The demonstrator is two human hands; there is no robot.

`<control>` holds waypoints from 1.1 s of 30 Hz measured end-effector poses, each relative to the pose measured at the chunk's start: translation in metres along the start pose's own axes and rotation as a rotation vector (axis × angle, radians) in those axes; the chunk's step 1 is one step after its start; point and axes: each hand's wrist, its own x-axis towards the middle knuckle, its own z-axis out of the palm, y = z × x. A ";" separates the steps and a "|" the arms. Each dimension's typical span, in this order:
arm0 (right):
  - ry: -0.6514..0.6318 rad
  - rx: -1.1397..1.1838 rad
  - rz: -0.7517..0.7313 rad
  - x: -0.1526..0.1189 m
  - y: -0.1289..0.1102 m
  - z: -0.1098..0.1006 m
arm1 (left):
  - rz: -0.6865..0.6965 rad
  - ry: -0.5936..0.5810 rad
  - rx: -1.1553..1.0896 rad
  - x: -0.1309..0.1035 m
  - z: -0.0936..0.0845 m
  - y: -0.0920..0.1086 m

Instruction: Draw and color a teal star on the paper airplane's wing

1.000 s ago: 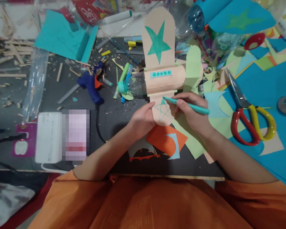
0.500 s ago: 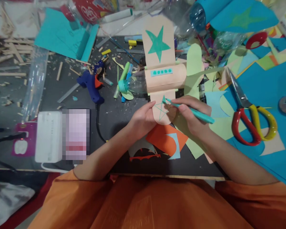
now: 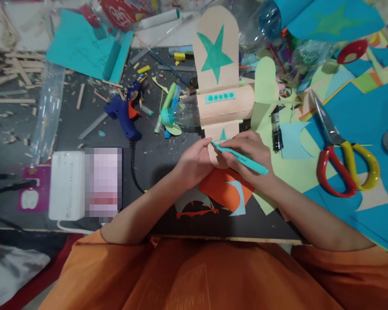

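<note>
A bottle plane (image 3: 224,107) wrapped in peach paper lies in the middle, its teal cap to the left. Its far wing (image 3: 202,47) bears a filled green star (image 3: 216,54). My left hand (image 3: 195,163) grips the rounded end of the near wing (image 3: 215,160), thumb on top. In my right hand (image 3: 250,153) is a teal marker (image 3: 245,162), its tip at the left point of the near star, close to my left thumb. The top point of that star is coloured; my right hand hides much of the rest.
Red and yellow scissors (image 3: 339,146) lie on the right over blue card. A blue glue gun (image 3: 124,114) and a white box (image 3: 66,185) are on the left. Orange paper (image 3: 218,187) lies below the plane, and a black marker (image 3: 276,131) right of it.
The marker tip has moved left and slightly down from the star's top point to its left point. My right hand has shifted left, covering more of the near wing.
</note>
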 end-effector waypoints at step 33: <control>-0.001 0.004 -0.015 -0.001 0.000 -0.001 | 0.039 0.015 -0.011 0.001 0.004 -0.001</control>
